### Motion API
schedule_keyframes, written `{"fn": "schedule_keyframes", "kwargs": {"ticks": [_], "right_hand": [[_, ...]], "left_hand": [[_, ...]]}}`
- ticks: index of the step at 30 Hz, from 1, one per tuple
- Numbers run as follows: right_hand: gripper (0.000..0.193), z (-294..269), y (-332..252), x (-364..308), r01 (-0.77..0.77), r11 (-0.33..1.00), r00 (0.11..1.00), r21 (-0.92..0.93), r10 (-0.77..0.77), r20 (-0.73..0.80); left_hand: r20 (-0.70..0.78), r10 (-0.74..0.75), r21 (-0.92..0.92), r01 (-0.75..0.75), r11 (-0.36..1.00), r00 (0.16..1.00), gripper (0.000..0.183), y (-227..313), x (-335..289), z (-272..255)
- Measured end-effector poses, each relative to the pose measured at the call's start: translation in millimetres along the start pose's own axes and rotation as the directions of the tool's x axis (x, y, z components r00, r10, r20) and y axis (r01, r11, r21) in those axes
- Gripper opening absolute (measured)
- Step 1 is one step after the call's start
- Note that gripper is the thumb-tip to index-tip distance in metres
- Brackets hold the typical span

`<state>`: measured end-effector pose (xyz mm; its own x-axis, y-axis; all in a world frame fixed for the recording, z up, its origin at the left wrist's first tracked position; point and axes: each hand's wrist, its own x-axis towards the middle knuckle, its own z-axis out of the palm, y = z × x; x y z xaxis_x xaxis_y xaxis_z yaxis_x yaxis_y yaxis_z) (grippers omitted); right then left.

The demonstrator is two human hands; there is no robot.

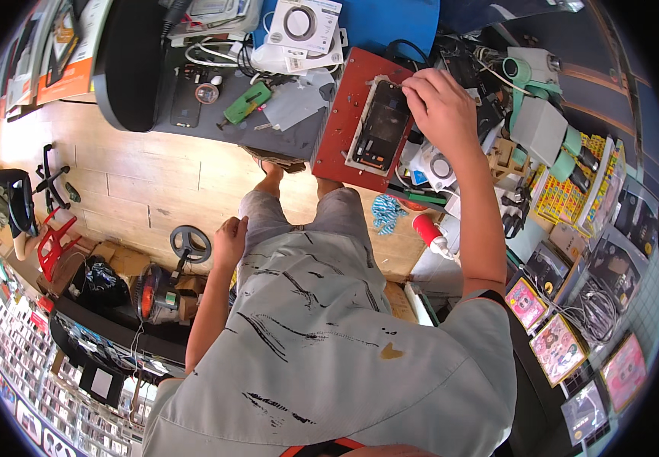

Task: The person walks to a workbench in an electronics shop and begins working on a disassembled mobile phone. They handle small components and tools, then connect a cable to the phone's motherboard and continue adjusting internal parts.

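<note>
An opened dark phone [382, 126] lies on a pale metal plate [355, 156]. The plate sits on a red heating platform [329, 145] at the front of the bench. My right hand [442, 107] reaches over the platform's right side, with bent fingers pressed together at the phone's far right corner. What these fingertips pinch, if anything, is hidden or too small to name. Down beside my left thigh, away from the bench, hangs my left hand [230, 242]. Its fingers are curled in, and nothing shows in them.
On the bench left of the platform lie a green-handled tool [245, 104], a dark phone panel [185, 99] and white cables [211, 53]. Boxed accessories [303, 27] stand behind. A grey-green microscope [539, 122] is at right, above a red-and-white bottle [430, 232].
</note>
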<state>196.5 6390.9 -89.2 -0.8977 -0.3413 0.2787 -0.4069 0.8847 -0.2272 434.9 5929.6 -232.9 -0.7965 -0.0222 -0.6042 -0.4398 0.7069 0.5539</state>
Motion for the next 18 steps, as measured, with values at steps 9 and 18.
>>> {"fn": "schedule_keyframes", "kwargs": {"ticks": [9, 18], "right_hand": [[0.014, 5.3, 12.1, 5.5, 0.135, 0.99, 0.984, -0.028, -0.13, 0.123], [0.017, 13.0, 19.7, 8.7, 0.189, 0.98, 0.976, -0.056, -0.181, 0.118]], "left_hand": [[0.123, -0.134, 0.034, 0.13, 0.991, 0.983, 0.041, 18.2, -0.4, 81.7], [0.127, -0.162, 0.039, 0.158, 0.987, 0.979, 0.041, 22.2, 4.7, 110.7]]}}
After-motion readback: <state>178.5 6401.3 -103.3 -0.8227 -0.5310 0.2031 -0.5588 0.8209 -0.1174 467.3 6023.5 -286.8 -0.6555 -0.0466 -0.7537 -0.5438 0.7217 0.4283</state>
